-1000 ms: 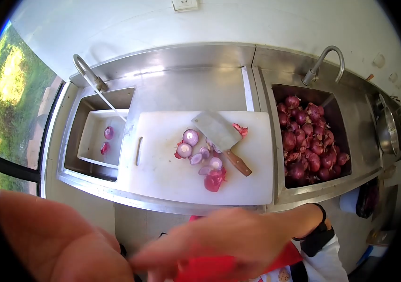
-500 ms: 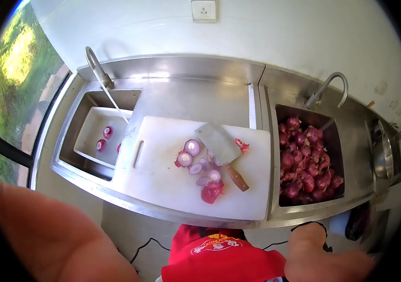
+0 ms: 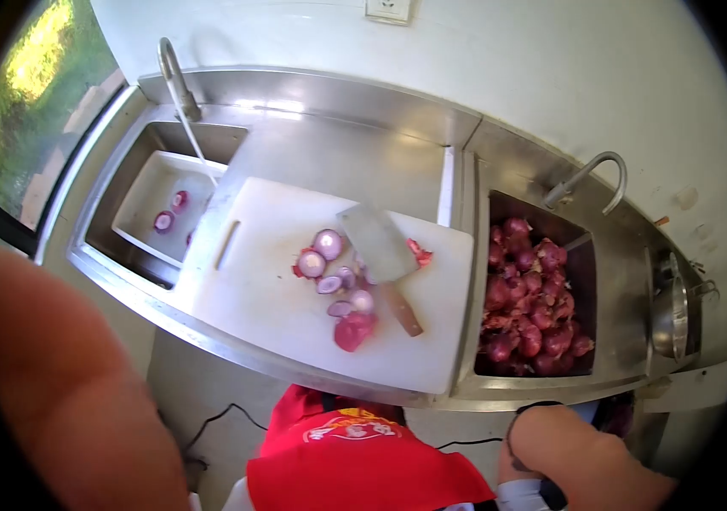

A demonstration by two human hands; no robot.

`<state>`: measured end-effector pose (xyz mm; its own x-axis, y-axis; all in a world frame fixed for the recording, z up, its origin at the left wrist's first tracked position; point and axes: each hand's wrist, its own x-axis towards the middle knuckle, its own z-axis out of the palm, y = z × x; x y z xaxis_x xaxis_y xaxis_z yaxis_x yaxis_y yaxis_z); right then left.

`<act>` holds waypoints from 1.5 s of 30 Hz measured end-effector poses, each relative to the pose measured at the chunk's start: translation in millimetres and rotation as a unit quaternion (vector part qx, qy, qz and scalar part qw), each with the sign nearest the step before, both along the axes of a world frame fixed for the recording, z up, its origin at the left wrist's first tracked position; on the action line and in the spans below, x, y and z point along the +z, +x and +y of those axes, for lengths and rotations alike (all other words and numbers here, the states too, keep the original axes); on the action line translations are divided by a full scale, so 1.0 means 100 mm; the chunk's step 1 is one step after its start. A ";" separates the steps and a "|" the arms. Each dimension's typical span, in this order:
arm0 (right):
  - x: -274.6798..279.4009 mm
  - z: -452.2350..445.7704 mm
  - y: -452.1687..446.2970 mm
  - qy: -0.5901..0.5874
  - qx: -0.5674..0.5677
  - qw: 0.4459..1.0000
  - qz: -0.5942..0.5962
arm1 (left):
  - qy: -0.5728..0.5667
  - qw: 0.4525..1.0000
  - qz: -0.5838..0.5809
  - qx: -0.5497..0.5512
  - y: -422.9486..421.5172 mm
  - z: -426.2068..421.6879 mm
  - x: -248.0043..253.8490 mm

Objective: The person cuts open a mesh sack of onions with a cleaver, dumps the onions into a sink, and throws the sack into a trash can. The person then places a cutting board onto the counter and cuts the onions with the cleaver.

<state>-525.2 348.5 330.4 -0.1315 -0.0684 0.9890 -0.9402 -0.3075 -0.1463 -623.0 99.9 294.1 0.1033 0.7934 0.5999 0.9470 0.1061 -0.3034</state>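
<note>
Large and blurred, my left hand point(image 3: 65, 383) fills the lower left close to the camera; its fingers do not show. Bare skin at the lower right, seemingly my right hand or arm point(image 3: 589, 451), also shows no distinct fingers. Neither touches anything I can make out. Beyond them, a white cutting board point(image 3: 249, 298) bears a cleaver point(image 3: 378, 243) with a wooden handle, lying flat. Cut red onion pieces point(image 3: 328, 244) lie left of the blade, cut faces up. Reddish onion peel point(image 3: 353, 332) lies near the board's front, with another scrap point(image 3: 420, 253) right of the blade.
In the left sink, a running tap point(image 3: 178, 81) pours into a white tub point(image 3: 146, 243) holding cut onions point(image 3: 163, 221). Whole red onions point(image 3: 538, 298) heap in the right sink under a second tap point(image 3: 610, 166). Metal bowls point(image 3: 670, 315) stand far right. A red apron point(image 3: 363, 460) hangs below the counter.
The view has shifted and tilted, so the counter appears further left and higher. The cleaver and onion pieces keep their places on the board. Both blurred skin shapes stay at the lower corners.
</note>
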 end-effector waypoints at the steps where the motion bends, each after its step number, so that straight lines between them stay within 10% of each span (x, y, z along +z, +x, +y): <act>1: 0.06 0.01 -0.01 -0.006 -0.008 1.000 0.013 | -0.003 1.000 0.001 0.003 0.00 -0.01 0.00; 12: 0.14 0.00 -0.35 -0.151 -0.133 0.964 0.171 | 0.009 1.000 0.018 0.018 -0.09 -0.02 0.00; 16: -0.43 0.30 -0.46 -0.148 -0.156 0.965 -0.150 | 0.022 0.999 0.021 0.017 -0.14 0.03 0.04; 23: -2.58 1.51 -0.40 -0.080 -0.327 0.741 -0.581 | 0.261 0.950 -0.066 0.158 -0.34 0.06 -0.19; 27: -3.63 2.37 0.24 -0.179 -0.368 0.567 -0.715 | 0.188 0.812 -0.476 0.279 -0.40 0.18 -1.88; 30: -3.98 2.81 0.61 -0.331 -0.343 0.481 -0.736 | 0.025 0.774 -0.579 0.255 -0.02 0.29 -2.84; 36: -4.48 3.13 0.36 0.043 -0.529 0.514 -0.674 | -0.029 0.781 -0.558 0.280 0.08 0.67 -3.29; 39: -4.27 2.81 0.26 0.446 -0.492 0.311 -0.680 | 0.033 0.800 -0.505 0.321 -0.10 0.72 -3.32; 42: -4.41 2.73 0.21 0.455 -0.458 0.280 -0.710 | 0.040 0.768 -0.540 0.342 -0.08 0.75 -3.22; 45: -4.35 2.91 0.27 0.334 -0.450 0.375 -0.738 | 0.069 0.759 -0.527 0.375 0.09 0.75 -2.96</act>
